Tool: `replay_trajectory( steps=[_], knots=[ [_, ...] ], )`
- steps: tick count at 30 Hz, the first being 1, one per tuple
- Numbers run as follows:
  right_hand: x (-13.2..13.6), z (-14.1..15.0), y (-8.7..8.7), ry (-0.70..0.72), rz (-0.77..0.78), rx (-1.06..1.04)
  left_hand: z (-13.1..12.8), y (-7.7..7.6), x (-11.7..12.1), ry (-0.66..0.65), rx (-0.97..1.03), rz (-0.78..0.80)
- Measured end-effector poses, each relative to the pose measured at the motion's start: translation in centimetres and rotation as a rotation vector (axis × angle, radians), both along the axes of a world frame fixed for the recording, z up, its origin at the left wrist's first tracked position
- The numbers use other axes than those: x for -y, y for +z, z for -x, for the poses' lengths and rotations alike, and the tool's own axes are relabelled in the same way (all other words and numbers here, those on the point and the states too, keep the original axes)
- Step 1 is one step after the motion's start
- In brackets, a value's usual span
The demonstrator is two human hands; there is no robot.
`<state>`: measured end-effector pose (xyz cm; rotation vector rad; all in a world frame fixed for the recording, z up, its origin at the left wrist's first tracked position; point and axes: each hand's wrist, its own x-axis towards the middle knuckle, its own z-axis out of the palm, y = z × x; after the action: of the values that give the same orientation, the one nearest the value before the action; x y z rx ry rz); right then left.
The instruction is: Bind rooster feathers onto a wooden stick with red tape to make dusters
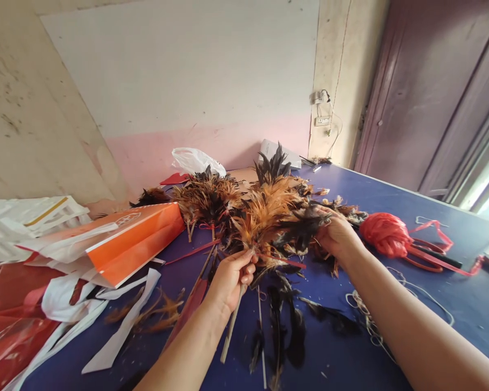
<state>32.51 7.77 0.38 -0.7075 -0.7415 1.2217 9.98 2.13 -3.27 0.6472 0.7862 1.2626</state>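
the left hand [235, 276] is closed around the stick [231, 332] at the base of the feather bundle [264, 209], which is over the middle of the blue desk [330, 355]. over to its right, the right hand [337, 234] pinches some black feathers [299, 229] beside the bundle, near the red twine ball [385, 233]; an orange bag [134, 244] lies off to the left.

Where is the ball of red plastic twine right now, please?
In the head view, the red ball lies on the blue table, just right of the right hand.
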Motion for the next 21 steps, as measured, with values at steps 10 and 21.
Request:
replay_trajectory(
  steps=[10, 21],
  knots=[
    [0.8, 0.5, 0.1, -0.138, -0.094, 0.357, 0.0, 0.3, 0.2, -0.011, -0.023, -0.003],
    [2.5, 2.6, 0.9, -0.319, -0.199, 0.285, -0.3, 0.1, 0.2, -0.008, -0.011, -0.011]
  ],
)
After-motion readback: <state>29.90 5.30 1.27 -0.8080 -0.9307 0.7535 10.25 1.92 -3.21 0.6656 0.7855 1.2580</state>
